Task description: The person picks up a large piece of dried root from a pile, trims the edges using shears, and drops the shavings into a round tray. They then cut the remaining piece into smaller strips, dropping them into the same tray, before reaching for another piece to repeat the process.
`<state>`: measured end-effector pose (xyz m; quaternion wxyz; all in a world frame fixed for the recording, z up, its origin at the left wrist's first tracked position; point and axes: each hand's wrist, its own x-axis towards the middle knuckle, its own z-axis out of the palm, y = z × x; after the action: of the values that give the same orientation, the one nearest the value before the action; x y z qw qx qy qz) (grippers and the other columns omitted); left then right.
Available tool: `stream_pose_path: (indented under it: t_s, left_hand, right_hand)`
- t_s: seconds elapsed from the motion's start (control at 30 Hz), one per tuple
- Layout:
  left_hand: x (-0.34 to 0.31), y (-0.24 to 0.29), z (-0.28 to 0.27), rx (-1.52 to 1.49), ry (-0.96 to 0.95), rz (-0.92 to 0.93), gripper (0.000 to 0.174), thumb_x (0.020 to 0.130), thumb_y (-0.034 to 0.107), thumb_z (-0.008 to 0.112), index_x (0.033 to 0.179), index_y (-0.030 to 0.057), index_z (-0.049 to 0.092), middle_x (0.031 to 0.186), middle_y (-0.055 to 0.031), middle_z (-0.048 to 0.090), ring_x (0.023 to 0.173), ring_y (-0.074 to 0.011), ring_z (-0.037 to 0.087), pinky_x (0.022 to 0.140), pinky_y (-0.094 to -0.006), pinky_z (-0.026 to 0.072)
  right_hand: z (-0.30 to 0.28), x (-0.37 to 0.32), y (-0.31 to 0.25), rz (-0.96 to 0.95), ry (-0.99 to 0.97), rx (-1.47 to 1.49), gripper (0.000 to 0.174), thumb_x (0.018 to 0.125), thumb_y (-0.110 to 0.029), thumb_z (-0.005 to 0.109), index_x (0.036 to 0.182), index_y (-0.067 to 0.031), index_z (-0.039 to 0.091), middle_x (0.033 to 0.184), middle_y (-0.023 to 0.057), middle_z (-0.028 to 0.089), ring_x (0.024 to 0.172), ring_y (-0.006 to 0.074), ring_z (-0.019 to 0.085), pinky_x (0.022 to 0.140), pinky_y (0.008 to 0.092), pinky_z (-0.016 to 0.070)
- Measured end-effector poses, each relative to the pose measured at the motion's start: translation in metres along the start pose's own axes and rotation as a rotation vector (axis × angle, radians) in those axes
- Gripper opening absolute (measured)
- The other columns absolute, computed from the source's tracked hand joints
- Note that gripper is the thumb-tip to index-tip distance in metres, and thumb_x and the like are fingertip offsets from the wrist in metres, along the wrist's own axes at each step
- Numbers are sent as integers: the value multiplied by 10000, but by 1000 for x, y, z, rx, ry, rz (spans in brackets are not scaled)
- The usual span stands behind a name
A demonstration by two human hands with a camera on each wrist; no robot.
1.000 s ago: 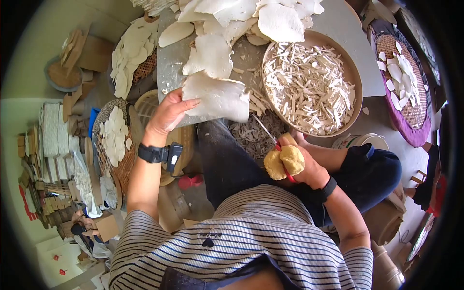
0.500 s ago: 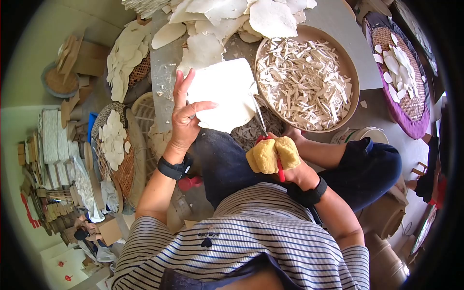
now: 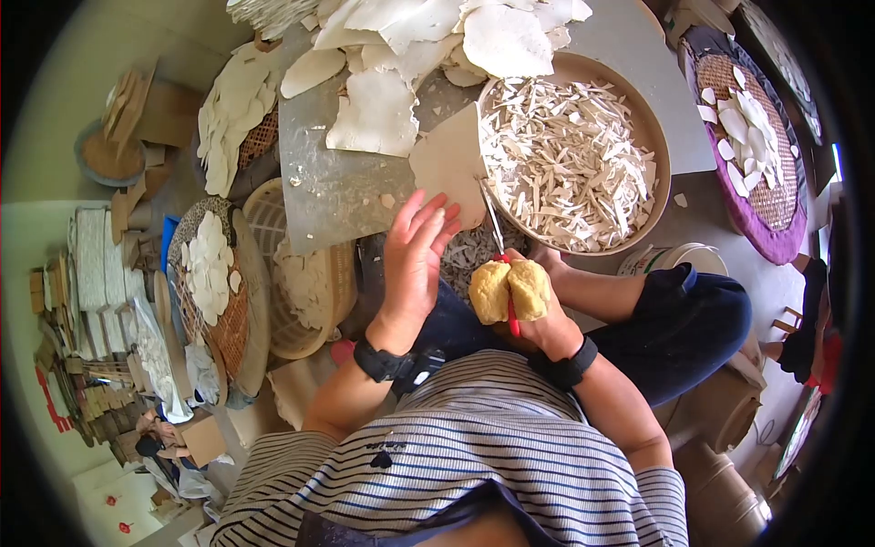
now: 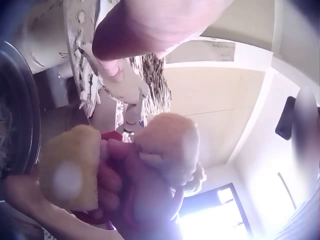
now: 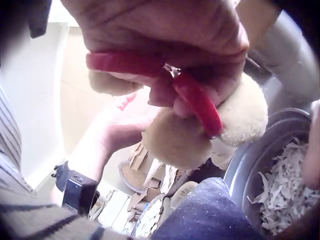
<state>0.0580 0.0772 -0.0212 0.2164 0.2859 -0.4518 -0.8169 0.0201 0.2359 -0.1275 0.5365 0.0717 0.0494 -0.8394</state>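
In the head view, the right hand (image 3: 547,328) grips scissors (image 3: 497,228) with red handles and yellow padding (image 3: 492,290). Their blades meet the right edge of a thin off-white sheet (image 3: 448,157). The left hand (image 3: 412,264) is at the sheet's lower edge, its fingers extended; whether they bear the sheet's weight is hidden. The left wrist view shows the left hand (image 4: 155,27) with a fingertip against the sheet (image 4: 122,86), beside the scissor pivot (image 4: 132,121). In the right wrist view, the right hand's (image 5: 170,30) fingers pass through the red handles (image 5: 200,106).
A round tray (image 3: 663,173) of cut strips stands right of the sheet. More sheets (image 3: 374,114) lie on the grey table (image 3: 319,196). Dark strips (image 3: 463,255) lie below, between the legs. Baskets (image 3: 342,292) flank the left side, and a white bucket (image 3: 697,255) stands at right.
The left hand has moved right, toward the scissors, and its thumb no longer lies across the sheet. The sheet has turned and shifted right. The scissors have moved slightly left.
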Motion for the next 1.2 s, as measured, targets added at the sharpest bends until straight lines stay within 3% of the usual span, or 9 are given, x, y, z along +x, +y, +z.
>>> stream_pose_path:
  t_s: [0.1,0.13,0.33,0.47,0.7,0.83,1.0,1.13,1.2]
  left_hand:
    - [7,-13,-14,208,37,131,326,877,204,581,1125,22,474,1032,-103,558,922,-186,564,816,-310,467]
    - [7,-15,-22,172,-3,13,310,879,210,581,1108,25,484,983,-91,562,883,-171,571,785,-284,469]
    - [-9,-25,-35,-145,-14,-597,311,895,302,558,1059,40,528,931,-96,611,875,-201,616,749,-278,488]
    - [21,-46,-38,-387,-115,-509,352,869,268,593,1129,42,521,1053,-111,609,986,-235,596,841,-345,486]
    - [1,-30,8,10,90,-80,289,847,151,620,1048,-50,574,940,-143,647,783,-228,659,703,-295,531]
    - [-4,-29,11,43,163,-6,264,842,134,628,1030,-45,580,921,-137,648,752,-220,662,680,-291,538]
    - [-5,-24,9,61,180,-14,214,842,131,629,971,-38,604,850,-121,656,695,-180,658,644,-272,545]
    - [-3,-20,4,80,155,-52,227,846,128,620,995,-41,592,855,-131,659,712,-199,666,646,-276,545]
    - [-1,-16,-2,108,118,-47,253,850,128,611,1030,-47,572,876,-140,657,730,-220,669,656,-291,548]
  right_hand:
    - [85,3,-18,97,590,-416,189,953,-226,392,986,-83,511,971,89,578,887,214,577,797,354,486]
    - [96,3,-22,124,705,-498,188,952,-215,391,970,-82,523,974,89,580,881,209,580,784,345,494]
    - [20,-10,-14,-20,153,-297,227,945,-204,439,1099,-50,504,1036,119,577,961,217,580,842,349,485]
    - [1,-17,-9,-50,223,-656,246,893,-112,528,1114,-20,471,995,95,581,937,192,582,804,317,483]
    - [-6,-16,-12,-231,229,-1193,227,755,-68,600,956,-18,508,890,109,572,811,274,575,709,327,470]
    - [-29,-8,-1,-277,284,-1152,218,656,-111,625,840,-30,540,845,129,543,778,315,552,674,362,467]
    - [-17,-12,-11,-331,211,-1721,233,605,-147,651,800,-57,561,819,122,544,760,303,558,646,370,476]
    - [-6,-5,-7,-214,233,-1163,237,675,-141,654,876,-64,554,801,69,566,739,251,579,649,356,493]
    - [37,-11,-9,11,313,-455,223,740,-144,632,929,-67,542,826,43,579,754,216,587,663,347,501]
